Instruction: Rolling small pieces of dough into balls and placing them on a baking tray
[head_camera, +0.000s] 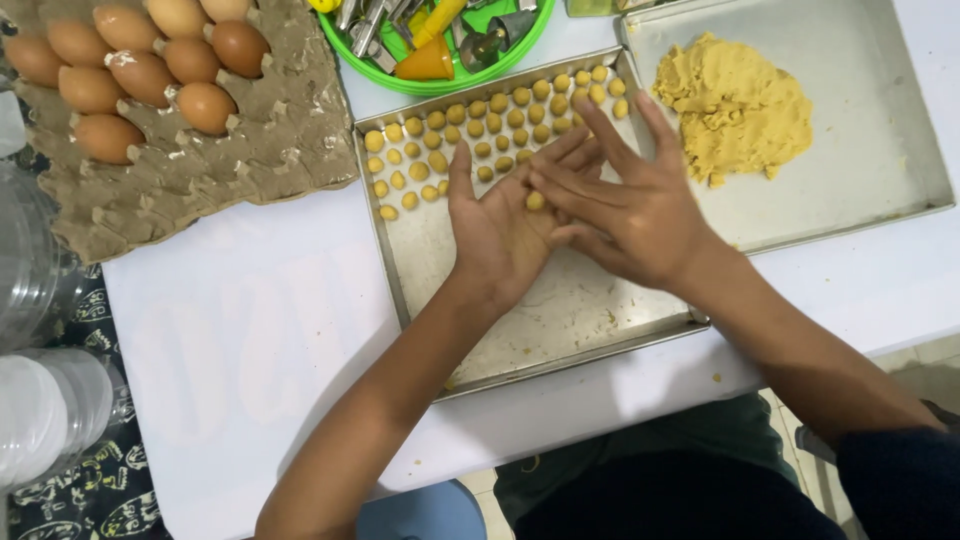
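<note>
My left hand (492, 232) lies palm up over a metal baking tray (560, 320), fingers spread. A small yellow dough ball (536, 201) rests on its palm. My right hand (630, 200) lies flat across the left palm, fingers extended and pressing on the ball. Rows of several small dough balls (470, 125) fill the tray's far end, just beyond my fingertips. A mound of yellow dough (735, 105) sits in a second metal tray (880, 150) to the right.
A cardboard egg carton (200, 160) holding several brown eggs (140, 70) lies at the far left. A green bowl (440, 40) of metal and orange tools stands behind the tray. Clear plastic containers (40, 400) stack at the left edge. A white table (250, 330) bears everything.
</note>
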